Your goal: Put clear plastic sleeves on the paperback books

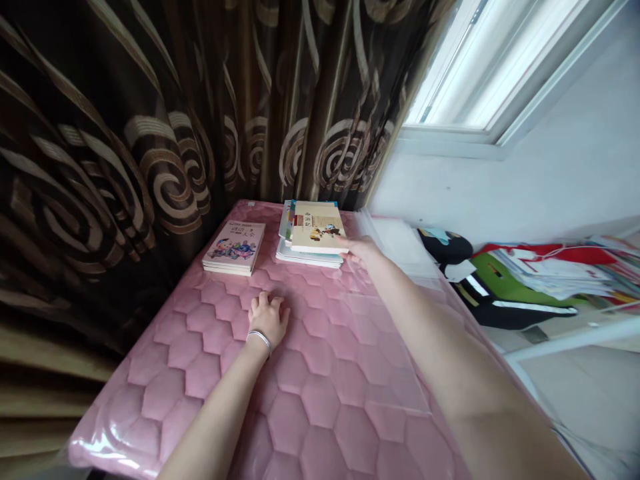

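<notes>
The cream book (319,225) lies on top of a stack (313,259) near the far edge of the pink table (300,387). The right hand (361,250) is at the book's near right corner and appears to pinch it between thumb and fingers; whether the book is lifted off the stack, I cannot tell. From that hand, the book lies to the left and slightly farther away. Its title stands upright to the person, so its long axis seems to run away from them, though the steep view shortens it.

The left hand (269,317) holds nothing: its fingers are spread and slightly bent, palm down, nearer the person than the book and to its left. The right hand is the nearer one, already touching the book; the left is apart from it.

Left of the book, and apart from it, is a small pile (235,247) of books. Right of it lie clear sheets (400,247).
</notes>
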`<state>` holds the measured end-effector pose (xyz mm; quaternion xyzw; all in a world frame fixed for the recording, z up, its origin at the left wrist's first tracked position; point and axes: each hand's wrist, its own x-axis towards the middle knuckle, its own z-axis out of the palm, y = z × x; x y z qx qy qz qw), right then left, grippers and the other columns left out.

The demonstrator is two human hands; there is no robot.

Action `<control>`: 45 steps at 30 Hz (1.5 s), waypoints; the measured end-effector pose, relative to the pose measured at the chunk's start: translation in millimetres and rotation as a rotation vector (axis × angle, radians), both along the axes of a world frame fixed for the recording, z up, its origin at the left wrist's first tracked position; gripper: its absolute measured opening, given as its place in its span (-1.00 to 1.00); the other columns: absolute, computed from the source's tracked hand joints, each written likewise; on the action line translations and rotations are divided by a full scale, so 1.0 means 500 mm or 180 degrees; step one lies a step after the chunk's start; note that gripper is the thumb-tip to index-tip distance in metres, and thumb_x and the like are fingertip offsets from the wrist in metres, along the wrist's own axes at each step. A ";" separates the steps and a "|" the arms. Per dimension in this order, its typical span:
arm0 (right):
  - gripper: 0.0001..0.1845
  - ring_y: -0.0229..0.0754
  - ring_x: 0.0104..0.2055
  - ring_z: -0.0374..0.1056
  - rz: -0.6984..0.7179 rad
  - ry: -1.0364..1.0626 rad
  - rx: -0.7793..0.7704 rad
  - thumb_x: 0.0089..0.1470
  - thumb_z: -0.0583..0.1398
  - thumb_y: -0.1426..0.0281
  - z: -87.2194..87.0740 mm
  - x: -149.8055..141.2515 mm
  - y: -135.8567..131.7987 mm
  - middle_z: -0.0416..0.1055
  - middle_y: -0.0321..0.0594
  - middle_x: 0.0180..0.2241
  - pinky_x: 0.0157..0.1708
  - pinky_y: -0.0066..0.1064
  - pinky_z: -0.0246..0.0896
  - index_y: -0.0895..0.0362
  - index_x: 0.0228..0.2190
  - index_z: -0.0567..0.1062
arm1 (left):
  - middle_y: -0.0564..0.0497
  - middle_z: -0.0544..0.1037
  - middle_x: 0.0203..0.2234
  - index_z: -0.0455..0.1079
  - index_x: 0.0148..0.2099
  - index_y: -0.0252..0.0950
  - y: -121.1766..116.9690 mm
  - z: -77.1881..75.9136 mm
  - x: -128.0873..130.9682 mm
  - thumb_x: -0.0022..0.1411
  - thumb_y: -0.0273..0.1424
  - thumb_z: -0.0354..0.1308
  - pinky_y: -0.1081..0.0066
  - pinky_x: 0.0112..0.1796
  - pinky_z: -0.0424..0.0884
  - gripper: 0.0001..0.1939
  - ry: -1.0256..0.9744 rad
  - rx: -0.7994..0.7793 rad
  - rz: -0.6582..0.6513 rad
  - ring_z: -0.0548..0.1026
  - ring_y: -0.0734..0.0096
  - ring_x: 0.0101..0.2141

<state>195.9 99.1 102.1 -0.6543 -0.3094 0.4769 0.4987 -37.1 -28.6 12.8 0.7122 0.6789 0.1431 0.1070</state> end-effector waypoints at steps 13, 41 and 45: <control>-0.90 -0.35 -0.67 0.27 0.0730 0.0482 0.0216 0.10 0.20 0.35 -0.005 -0.058 -0.074 0.42 -0.33 -0.61 -0.77 -0.60 0.05 0.13 -0.37 0.41 | -0.12 0.23 0.05 0.35 0.09 -0.13 0.007 -0.001 -0.008 0.13 -0.11 0.12 0.14 -0.02 0.26 -0.51 0.0018 -0.0075 -0.0068 0.21 0.05 0.00; -0.58 -0.10 -0.32 0.44 0.1102 -0.2074 -0.0395 0.06 0.08 0.01 -0.164 0.150 -0.380 0.52 -0.17 -0.41 -0.39 -0.40 0.20 0.11 -0.49 0.40 | -0.17 0.32 0.11 0.29 0.14 -0.24 -0.061 0.020 0.060 0.26 -0.29 0.00 0.07 0.14 0.16 -0.58 -0.0627 0.0126 -0.1158 0.22 0.13 0.15; -0.57 -0.15 -0.37 0.40 0.1099 -0.2300 -0.0422 0.07 0.04 -0.02 -0.179 0.152 -0.381 0.49 -0.20 -0.42 -0.44 -0.42 0.13 0.09 -0.51 0.34 | -0.28 -0.05 0.30 -0.09 0.34 -0.34 -0.105 0.016 0.096 0.01 -0.09 0.25 0.04 0.20 0.05 -0.03 -0.0864 -0.0754 -0.1834 -0.10 0.01 0.29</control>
